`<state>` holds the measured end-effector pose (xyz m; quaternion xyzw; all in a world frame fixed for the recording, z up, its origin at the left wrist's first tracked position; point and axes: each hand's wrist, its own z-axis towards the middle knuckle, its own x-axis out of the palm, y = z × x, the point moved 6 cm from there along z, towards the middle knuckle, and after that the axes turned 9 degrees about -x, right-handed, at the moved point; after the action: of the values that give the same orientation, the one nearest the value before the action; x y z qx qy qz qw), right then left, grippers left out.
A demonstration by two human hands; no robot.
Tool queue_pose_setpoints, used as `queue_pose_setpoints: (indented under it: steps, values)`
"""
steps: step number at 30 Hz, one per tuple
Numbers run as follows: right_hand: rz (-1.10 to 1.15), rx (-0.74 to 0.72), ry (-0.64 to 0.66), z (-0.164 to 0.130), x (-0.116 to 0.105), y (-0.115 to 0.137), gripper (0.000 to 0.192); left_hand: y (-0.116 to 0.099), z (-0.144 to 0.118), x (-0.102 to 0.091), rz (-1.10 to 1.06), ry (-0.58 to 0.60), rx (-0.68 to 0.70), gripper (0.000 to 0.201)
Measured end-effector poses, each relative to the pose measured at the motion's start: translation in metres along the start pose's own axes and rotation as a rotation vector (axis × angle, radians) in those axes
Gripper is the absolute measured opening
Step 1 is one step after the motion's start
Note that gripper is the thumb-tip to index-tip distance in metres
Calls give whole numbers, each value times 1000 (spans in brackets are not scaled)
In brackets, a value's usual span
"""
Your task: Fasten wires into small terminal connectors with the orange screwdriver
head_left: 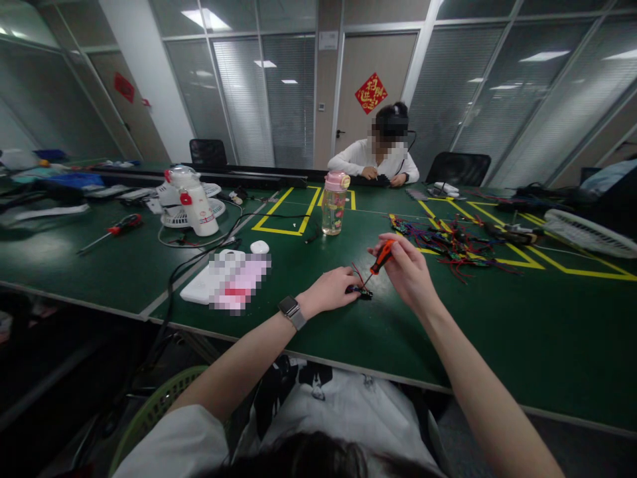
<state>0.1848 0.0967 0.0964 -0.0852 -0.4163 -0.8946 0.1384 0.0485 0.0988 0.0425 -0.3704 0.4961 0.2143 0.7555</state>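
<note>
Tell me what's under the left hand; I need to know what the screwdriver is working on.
Under the left hand lies a small dark part with red wires on the green table. The fingers cover most of it, so its shape is unclear. The right hand holds the screwdriver onto it.

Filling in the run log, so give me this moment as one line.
left hand: steadies small wired part on green table | right hand: holds orange screwdriver, tip on part

Desk (308,318): matt green covering with glossy yellow tape lines. Screwdriver (381,259): smooth orange plastic handle, thin metal shaft. Bottle (334,204): clear glossy plastic, pink lid. Fan (192,199): glossy white plastic. Watch (291,311): metal case, grey strap.
</note>
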Motion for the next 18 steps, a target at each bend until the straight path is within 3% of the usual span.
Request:
queue_pose_setpoints:
  steps: [7, 13, 18]
  values:
    - [55, 23, -4, 0, 0, 0, 20, 0, -1, 0, 9, 3, -2, 17]
    - [8, -39, -27, 0, -1, 0, 23, 0, -1, -1, -13, -7, 0, 17]
    - [12, 3, -5, -1, 0, -1, 28, 0, -1, -1, 1, -3, -5, 17]
